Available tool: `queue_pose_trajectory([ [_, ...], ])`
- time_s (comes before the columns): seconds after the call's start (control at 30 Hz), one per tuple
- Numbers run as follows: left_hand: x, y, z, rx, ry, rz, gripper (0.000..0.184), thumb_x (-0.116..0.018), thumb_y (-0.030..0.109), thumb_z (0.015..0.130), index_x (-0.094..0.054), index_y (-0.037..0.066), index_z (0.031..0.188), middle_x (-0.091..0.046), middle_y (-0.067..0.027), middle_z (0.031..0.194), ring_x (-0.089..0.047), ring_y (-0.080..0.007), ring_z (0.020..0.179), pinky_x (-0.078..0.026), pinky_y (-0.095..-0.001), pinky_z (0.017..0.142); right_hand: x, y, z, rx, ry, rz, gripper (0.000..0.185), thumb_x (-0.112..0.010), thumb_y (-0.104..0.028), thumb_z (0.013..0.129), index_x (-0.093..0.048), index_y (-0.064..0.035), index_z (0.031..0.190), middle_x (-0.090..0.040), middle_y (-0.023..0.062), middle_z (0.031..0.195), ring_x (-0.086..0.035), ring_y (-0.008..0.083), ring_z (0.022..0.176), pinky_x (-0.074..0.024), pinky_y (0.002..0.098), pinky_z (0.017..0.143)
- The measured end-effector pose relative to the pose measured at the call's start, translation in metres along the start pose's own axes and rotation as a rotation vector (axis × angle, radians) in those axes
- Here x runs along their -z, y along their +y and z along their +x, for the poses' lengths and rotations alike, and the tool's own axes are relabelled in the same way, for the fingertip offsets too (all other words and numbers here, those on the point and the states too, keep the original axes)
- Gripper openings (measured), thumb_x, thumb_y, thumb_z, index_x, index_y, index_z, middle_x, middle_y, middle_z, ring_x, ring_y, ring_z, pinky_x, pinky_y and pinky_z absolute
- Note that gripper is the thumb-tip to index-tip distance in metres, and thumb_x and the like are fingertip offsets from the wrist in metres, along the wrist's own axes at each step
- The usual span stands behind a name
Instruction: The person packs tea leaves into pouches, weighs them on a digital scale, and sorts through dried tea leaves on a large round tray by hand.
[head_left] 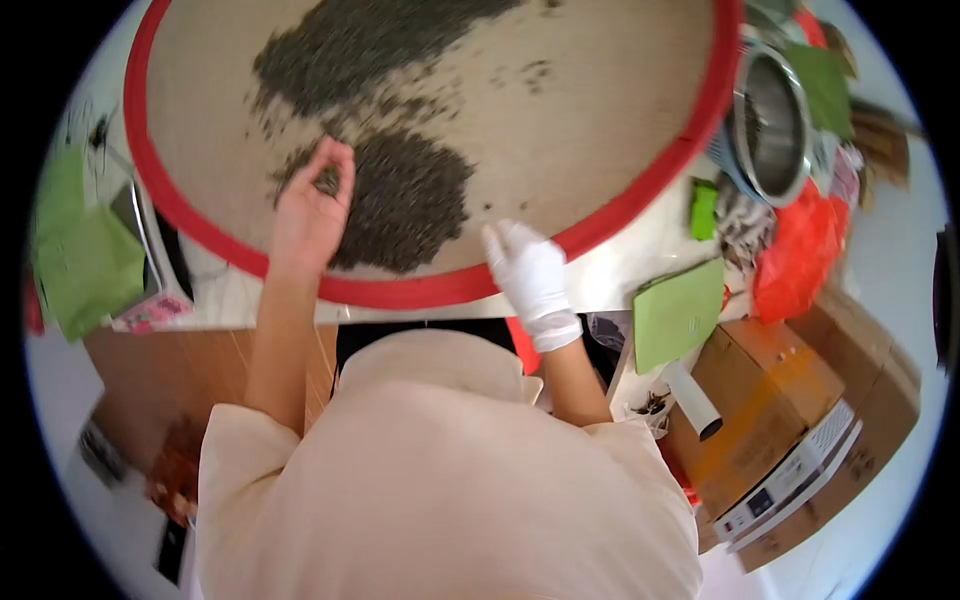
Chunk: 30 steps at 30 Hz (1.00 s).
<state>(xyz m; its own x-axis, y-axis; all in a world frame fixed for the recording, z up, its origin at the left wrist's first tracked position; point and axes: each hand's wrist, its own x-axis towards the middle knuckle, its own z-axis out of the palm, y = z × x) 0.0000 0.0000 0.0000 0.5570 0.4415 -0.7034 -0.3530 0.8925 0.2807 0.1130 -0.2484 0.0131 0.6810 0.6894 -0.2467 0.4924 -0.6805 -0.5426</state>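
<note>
The white bench (600, 287) spans the scene, and on it lies a wide round tray (410, 292) with a red rim. Two piles of dark, loose pieces rest on the tray: the far pile (375, 45) is the larger, stretching along the far left part, and the near pile (412, 205) sits close to the near rim, with scattered bits between them. At the right of the tray stands a metal bowl (775, 125), with a red plastic bag (800, 255) on its near side. The bare left hand (312, 210) is over the left edge of the near pile, fingers curled toward the thumb; dark pieces show in the hollow, but I cannot tell whether they are gripped. The white-gloved right hand (527, 275) is at the near right rim, fingers loosely extended, with nothing visibly grasped. A small bright green object (704, 209) lies between tray and bag.
</note>
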Motion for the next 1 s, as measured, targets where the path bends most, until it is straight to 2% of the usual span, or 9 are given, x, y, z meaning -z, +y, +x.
queue_pose_trajectory([
  [0.07, -0.012, -0.032, 0.041, 0.284, -0.056, -0.044, 0.020, -0.045, -0.002, 0.093, -0.052, -0.010, 0.111, -0.054, -0.0159, 0.113, -0.056, -0.0237, 0.106, -0.050, -0.0347, 0.098, -0.021, -0.005, 0.001, 0.025, 0.173, 0.047, 0.016, -0.061, -0.023, 0.087, -0.066, -0.0083, 0.091, -0.063, 0.0134, 0.076, -0.062, 0.0327, 0.070, -0.0511, 0.0417, 0.062],
  [0.13, -0.095, -0.081, -0.002, 0.386, 0.083, 0.194, 0.020, -0.046, -0.002, 0.093, -0.052, -0.010, 0.110, -0.054, -0.0157, 0.110, -0.056, -0.0241, 0.104, -0.050, -0.0348, 0.097, 0.013, -0.010, -0.036, 0.025, 0.111, 0.206, 0.017, -0.061, -0.022, 0.086, -0.066, -0.0077, 0.093, -0.063, 0.0136, 0.078, -0.062, 0.0326, 0.072, -0.0511, 0.0415, 0.063],
  [0.23, -0.206, -0.194, 0.021, 0.592, -0.101, 0.192, 0.022, -0.047, -0.002, 0.093, -0.051, -0.010, 0.113, -0.053, -0.0170, 0.108, -0.056, -0.0253, 0.104, -0.050, -0.0340, 0.097, 0.048, 0.015, -0.041, 0.001, 0.270, 0.203, 0.019, -0.057, -0.022, 0.088, -0.066, -0.0078, 0.097, -0.064, 0.0134, 0.075, -0.063, 0.0308, 0.070, -0.0512, 0.0421, 0.062],
  [0.3, -0.282, -0.251, 0.010, 0.587, -0.396, 0.262, 0.042, -0.041, 0.008, 0.097, -0.033, -0.008, 0.136, -0.041, -0.0228, 0.132, -0.044, -0.0325, 0.123, -0.036, -0.0404, 0.109, 0.066, 0.021, -0.055, -0.072, 0.284, 0.190, 0.020, -0.056, -0.021, 0.089, -0.066, -0.0083, 0.100, -0.064, 0.0135, 0.076, -0.064, 0.0307, 0.071, -0.0514, 0.0419, 0.063],
  [0.37, -0.344, -0.287, -0.002, 0.600, -0.470, 0.386, 0.058, -0.036, 0.026, 0.100, -0.015, -0.004, 0.146, -0.020, -0.0246, 0.149, -0.025, -0.0353, 0.138, -0.019, -0.0459, 0.116, 0.075, 0.026, -0.067, -0.137, 0.281, 0.206, 0.021, -0.055, -0.021, 0.089, -0.066, -0.0088, 0.103, -0.065, 0.0136, 0.077, -0.064, 0.0305, 0.072, -0.0516, 0.0418, 0.064],
  [0.43, -0.360, -0.290, -0.023, 0.605, -0.539, 0.473, 0.064, -0.034, 0.033, 0.100, -0.008, -0.002, 0.147, -0.011, -0.0235, 0.152, -0.015, -0.0337, 0.141, -0.013, -0.0462, 0.116, 0.080, 0.034, -0.078, -0.219, 0.296, 0.224, 0.022, -0.054, -0.020, 0.090, -0.065, -0.0096, 0.105, -0.065, 0.0134, 0.079, -0.064, 0.0303, 0.075, -0.0518, 0.0419, 0.066],
  [0.57, -0.316, -0.276, -0.003, 0.431, -0.498, 0.677, 0.066, -0.030, 0.038, 0.101, -0.004, 0.000, 0.149, 0.000, -0.0203, 0.156, -0.002, -0.0291, 0.146, -0.008, -0.0462, 0.117, 0.078, 0.046, -0.099, -0.218, 0.389, 0.270, 0.023, -0.055, -0.019, 0.089, -0.065, -0.0088, 0.107, -0.066, 0.0133, 0.082, -0.064, 0.0304, 0.076, -0.0520, 0.0417, 0.068],
  [0.77, -0.157, -0.106, -0.011, 0.145, -0.343, 0.452, 0.049, -0.025, 0.024, 0.103, -0.024, 0.000, 0.146, -0.023, -0.0163, 0.153, -0.021, -0.0251, 0.143, -0.019, -0.0375, 0.117, 0.062, 0.043, -0.079, -0.080, 0.305, 0.216, 0.022, -0.057, -0.020, 0.088, -0.066, -0.0098, 0.105, -0.066, 0.0129, 0.083, -0.064, 0.0304, 0.077, -0.0518, 0.0425, 0.067],
  [1.0, 0.030, 0.103, -0.128, -0.446, -0.026, 0.415, 0.040, -0.041, 0.021, 0.100, -0.043, 0.000, 0.134, -0.047, -0.0135, 0.137, -0.044, -0.0235, 0.130, -0.037, -0.0343, 0.106, 0.061, -0.025, -0.005, 0.329, 0.196, 0.159, 0.022, -0.055, -0.017, 0.090, -0.066, -0.0089, 0.108, -0.067, 0.0153, 0.092, -0.064, 0.0325, 0.083, -0.0511, 0.0423, 0.076],
])
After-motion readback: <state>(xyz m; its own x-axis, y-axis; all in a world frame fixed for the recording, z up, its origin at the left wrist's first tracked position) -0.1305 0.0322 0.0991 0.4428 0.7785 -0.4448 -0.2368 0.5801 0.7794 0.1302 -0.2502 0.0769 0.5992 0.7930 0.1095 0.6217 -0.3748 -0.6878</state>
